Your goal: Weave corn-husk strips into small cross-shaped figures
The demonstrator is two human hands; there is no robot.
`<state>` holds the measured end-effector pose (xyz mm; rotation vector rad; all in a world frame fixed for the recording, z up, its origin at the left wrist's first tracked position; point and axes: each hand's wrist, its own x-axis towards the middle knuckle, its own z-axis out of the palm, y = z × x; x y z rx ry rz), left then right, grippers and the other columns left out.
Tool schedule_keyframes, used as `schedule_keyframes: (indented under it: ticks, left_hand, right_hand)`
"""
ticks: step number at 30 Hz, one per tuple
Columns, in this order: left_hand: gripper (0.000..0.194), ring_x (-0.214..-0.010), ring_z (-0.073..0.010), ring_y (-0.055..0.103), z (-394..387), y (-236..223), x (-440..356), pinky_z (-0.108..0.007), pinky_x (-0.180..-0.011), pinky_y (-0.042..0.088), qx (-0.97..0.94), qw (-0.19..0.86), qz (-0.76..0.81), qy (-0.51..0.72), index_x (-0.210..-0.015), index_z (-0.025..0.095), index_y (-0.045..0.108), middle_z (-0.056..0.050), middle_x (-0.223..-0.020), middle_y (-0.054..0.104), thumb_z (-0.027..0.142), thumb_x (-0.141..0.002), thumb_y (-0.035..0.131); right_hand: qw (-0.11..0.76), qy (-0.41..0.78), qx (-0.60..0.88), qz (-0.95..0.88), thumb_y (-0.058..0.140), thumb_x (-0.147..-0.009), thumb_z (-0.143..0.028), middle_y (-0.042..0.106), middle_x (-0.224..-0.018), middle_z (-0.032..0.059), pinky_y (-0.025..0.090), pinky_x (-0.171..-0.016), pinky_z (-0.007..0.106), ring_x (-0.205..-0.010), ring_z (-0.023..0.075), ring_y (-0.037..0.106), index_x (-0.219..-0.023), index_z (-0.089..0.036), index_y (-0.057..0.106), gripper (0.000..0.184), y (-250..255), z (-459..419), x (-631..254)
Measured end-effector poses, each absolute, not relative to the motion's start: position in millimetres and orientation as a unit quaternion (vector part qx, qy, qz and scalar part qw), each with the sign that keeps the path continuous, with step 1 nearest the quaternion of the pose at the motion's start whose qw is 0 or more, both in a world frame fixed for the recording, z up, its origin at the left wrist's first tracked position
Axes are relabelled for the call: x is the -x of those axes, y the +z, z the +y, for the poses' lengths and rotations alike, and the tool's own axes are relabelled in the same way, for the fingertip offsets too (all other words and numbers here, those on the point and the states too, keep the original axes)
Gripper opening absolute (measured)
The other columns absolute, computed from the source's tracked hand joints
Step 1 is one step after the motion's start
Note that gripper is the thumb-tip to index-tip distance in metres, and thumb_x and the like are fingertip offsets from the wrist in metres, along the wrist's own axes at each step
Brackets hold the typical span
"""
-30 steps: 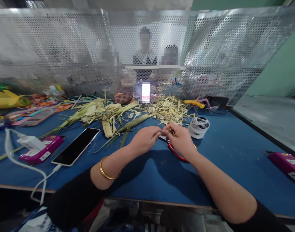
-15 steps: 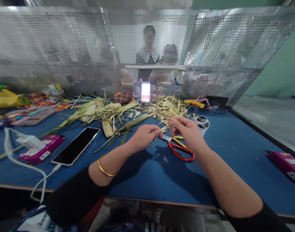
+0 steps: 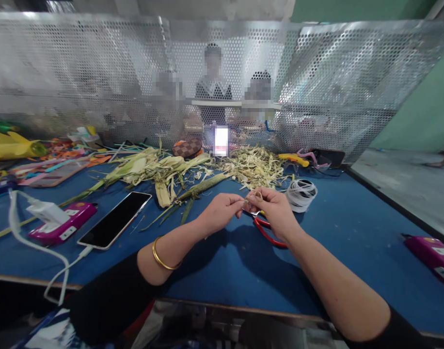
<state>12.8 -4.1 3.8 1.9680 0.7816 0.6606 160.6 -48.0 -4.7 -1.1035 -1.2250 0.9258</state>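
Observation:
Above the blue table, my left hand (image 3: pixel 224 208) and my right hand (image 3: pixel 275 211) meet with their fingertips almost touching. Both are closed in a pinch on a thin pale strip, which looks like corn husk (image 3: pixel 257 195); most of it is hidden by the fingers. Beneath my right hand lie scissors (image 3: pixel 267 232) with a red and a yellow handle, partly covered by the hand. To the right stands a spool of white cord (image 3: pixel 301 195). Beyond my hands is a heap of shredded husk (image 3: pixel 256 167), and larger husk leaves (image 3: pixel 149 167) lie to its left.
At the left lie a black-screened phone (image 3: pixel 115 220) on a charging cable and a purple power strip (image 3: pixel 62 225). Another purple power strip (image 3: pixel 431 257) is at the right edge. A perforated metal screen (image 3: pixel 134 72) closes the back, with people behind it.
My right hand has come in lower and closer to my left, its fingers closing on the strip. The cord spool shows more fully now, while the scissors' yellow handle is more covered.

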Motion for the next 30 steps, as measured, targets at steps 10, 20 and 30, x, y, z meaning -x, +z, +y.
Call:
schedule_keyframes:
  ticks: [10,20,30]
  left_hand:
    - [0.021,-0.044,-0.0064,0.026,14,4,-8,-0.020,-0.044,0.019,-0.641,0.569,0.382,0.346,-0.070,0.016,0.054,0.006,-0.054,0.039,0.028,-0.084,0.044]
    - [0.016,-0.040,-0.0023,0.020,16,7,-5,-0.016,-0.040,0.011,-0.496,0.704,0.368,0.350,-0.074,0.014,0.051,0.007,-0.057,0.036,0.025,-0.086,0.046]
    - [0.019,-0.040,-0.0015,0.021,11,15,-3,-0.017,-0.040,0.010,-0.500,0.713,0.369,0.324,-0.072,0.013,0.052,0.006,-0.058,0.038,0.020,-0.087,0.042]
  right_hand:
    - [0.272,0.014,0.718,-0.640,0.057,-0.081,-0.034,0.067,-0.084,0.0056,0.039,-0.063,0.030,-0.070,0.0192,0.059,-0.084,-0.022,0.066,0.015,-9,-61,-219]
    - [-0.041,-0.179,0.685,-0.705,0.045,-0.090,-0.016,0.066,-0.091,0.0092,0.036,-0.062,0.029,-0.072,0.0185,0.060,-0.091,-0.017,0.068,0.024,-9,-66,-232]
    - [-0.104,-0.276,0.568,-0.768,0.049,-0.083,-0.005,0.064,-0.079,0.0150,0.032,-0.073,0.038,-0.079,0.0260,0.053,-0.073,-0.012,0.069,0.024,-17,-22,-240]
